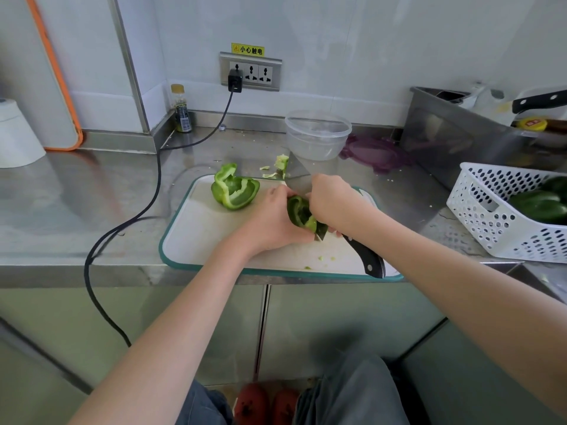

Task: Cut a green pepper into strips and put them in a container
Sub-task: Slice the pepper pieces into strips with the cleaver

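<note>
A white cutting board (202,237) with a teal rim lies at the counter's front edge. On its far left sits a hollowed green pepper half (234,191). My left hand (273,219) grips another green pepper piece (299,213) above the board's middle. My right hand (333,200) holds a wide-bladed knife (297,176) close to the blade, its black handle (368,259) pointing toward me; the blade sits against the held piece. Behind the board stands a clear plastic container (317,134), with nothing visible inside.
The pepper core and scraps (277,167) lie behind the board. A purple lid (377,153) lies right of the container. A white basket (491,210) of green peppers sits at right, a steel tub (460,136) behind it. A black cable (153,191) crosses the counter left.
</note>
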`<state>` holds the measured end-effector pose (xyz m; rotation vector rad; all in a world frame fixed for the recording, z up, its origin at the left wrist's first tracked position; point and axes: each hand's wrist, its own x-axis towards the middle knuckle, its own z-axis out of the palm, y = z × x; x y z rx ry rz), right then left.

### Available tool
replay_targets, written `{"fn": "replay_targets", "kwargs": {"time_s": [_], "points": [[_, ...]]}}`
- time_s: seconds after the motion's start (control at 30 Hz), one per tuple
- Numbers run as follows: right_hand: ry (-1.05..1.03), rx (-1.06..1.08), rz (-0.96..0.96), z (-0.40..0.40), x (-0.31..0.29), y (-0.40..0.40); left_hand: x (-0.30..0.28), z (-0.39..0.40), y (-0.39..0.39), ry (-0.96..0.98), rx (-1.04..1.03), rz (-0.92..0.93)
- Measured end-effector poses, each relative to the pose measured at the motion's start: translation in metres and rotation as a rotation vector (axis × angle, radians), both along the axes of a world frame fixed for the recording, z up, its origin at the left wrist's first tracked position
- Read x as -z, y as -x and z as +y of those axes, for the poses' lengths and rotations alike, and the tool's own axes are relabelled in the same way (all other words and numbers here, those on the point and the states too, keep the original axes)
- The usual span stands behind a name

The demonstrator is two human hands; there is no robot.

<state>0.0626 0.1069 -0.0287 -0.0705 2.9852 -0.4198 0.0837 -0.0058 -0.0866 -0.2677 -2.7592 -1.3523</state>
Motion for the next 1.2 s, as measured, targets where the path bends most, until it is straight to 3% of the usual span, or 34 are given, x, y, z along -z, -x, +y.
{"fn": "replay_targets", "kwargs": {"time_s": [0.13, 0.33, 0.47, 0.67, 0.87, 1.0, 1.1, 1.2], "points": [[0.087, -0.056, 0.078, 0.002, 0.002, -0.003, 0.002, 0.0, 0.001, -0.041, 0.007, 0.006], [0.033, -0.093, 0.101, 0.009, 0.001, -0.001, 0.002, -0.01, 0.003, -0.247, 0.008, -0.009], [-0.055, -0.039, 0.032, 0.011, -0.002, 0.013, 0.003, -0.009, 0.002, -0.269, 0.045, 0.02], [0.133, 0.067, 0.048, 0.064, -0.015, 0.007, 0.006, -0.006, 0.005, -0.017, 0.028, 0.028], [0.236, 0.012, -0.014, 0.051, -0.024, -0.01, 0.011, -0.006, 0.012, -0.105, -0.014, 0.026], [0.263, -0.027, 0.0, 0.038, -0.021, -0.013, 0.017, -0.007, 0.013, 0.075, -0.034, 0.141], [0.218, -0.028, 0.007, 0.031, -0.014, -0.012, 0.017, -0.007, 0.013, 0.072, -0.037, 0.145], [0.194, 0.024, -0.119, 0.023, -0.01, -0.013, 0.016, -0.006, 0.013, 0.073, -0.025, 0.155]]}}
